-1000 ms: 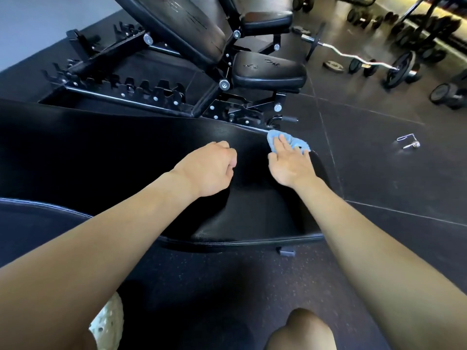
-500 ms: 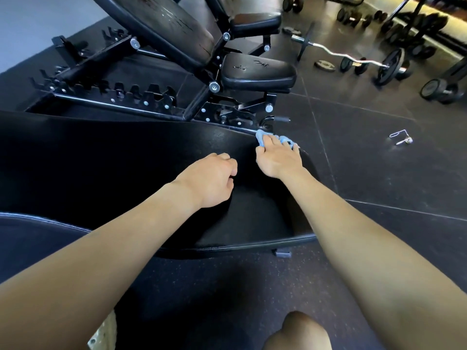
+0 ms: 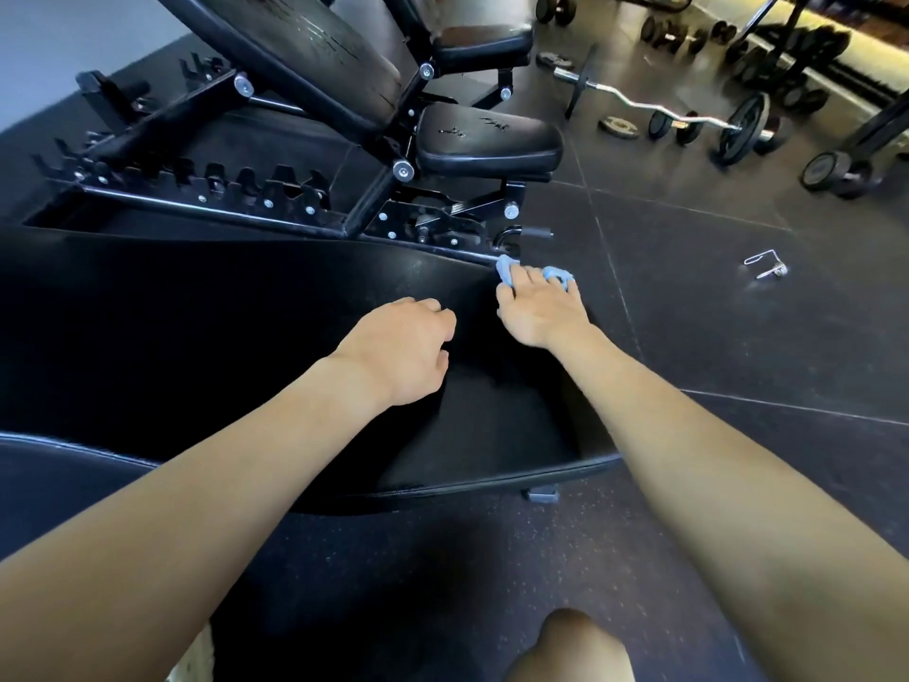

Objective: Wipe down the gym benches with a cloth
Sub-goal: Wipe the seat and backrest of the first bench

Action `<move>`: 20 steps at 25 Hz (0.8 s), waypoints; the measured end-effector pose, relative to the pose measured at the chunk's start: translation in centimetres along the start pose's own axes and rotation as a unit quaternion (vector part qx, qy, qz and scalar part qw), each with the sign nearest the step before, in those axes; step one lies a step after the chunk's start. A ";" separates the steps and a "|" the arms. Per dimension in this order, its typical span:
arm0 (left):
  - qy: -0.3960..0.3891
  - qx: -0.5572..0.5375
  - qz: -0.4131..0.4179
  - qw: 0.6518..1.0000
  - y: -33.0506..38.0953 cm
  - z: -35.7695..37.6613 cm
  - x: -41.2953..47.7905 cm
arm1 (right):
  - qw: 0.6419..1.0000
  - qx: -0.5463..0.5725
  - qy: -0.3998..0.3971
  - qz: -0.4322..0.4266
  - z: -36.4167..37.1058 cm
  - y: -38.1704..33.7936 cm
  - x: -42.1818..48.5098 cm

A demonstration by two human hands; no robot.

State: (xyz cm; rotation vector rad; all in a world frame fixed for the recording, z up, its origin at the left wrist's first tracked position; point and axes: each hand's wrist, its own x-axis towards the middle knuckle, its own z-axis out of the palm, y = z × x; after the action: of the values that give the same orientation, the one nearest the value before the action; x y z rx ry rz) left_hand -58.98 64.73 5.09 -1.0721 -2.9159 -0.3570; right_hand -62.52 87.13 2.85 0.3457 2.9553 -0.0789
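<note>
Wiping far corner of bench pad [image 3: 246, 312]: right hand [image 3: 538, 310] curls fingers over blue cloth [image 3: 505, 274], pressing it round edge to reach rim; left hand [image 3: 398, 347] curled, empty, rests on pad, likely bracing body

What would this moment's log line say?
stage: wiping | right hand: grips blue cloth at far edge of bench pad | left hand: curled, rests on pad

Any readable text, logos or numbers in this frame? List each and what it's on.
No legible text anywhere.
Seat pad: pale marks, too blurred to read.
Backrest: faint marks, unreadable.
Weight plate on the floor: too small to tell.
Blue cloth: no print visible.
</note>
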 end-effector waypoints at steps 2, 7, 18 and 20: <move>-0.004 0.007 0.004 1.000 0.2 0.1 -0.2 | 0.999 0.026 -0.015 0.042 -0.1 -0.5 1.4; -0.002 0.007 0.008 1.000 0.1 0.2 -0.1 | 1.000 0.022 0.009 -0.016 0.8 -0.8 -5.5; -0.038 0.089 -0.026 0.995 2.5 0.4 -0.8 | 0.998 0.022 0.022 0.052 1.4 0.4 -3.4; -0.015 0.082 -0.026 0.996 3.1 0.6 -0.5 | 0.999 0.009 0.043 0.021 2.1 0.2 -7.0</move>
State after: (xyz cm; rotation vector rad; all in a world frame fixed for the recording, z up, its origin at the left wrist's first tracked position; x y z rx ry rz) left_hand -56.54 66.81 5.09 -0.9877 -2.9410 -0.0998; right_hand -55.47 85.57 1.95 0.4242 3.0327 -0.0885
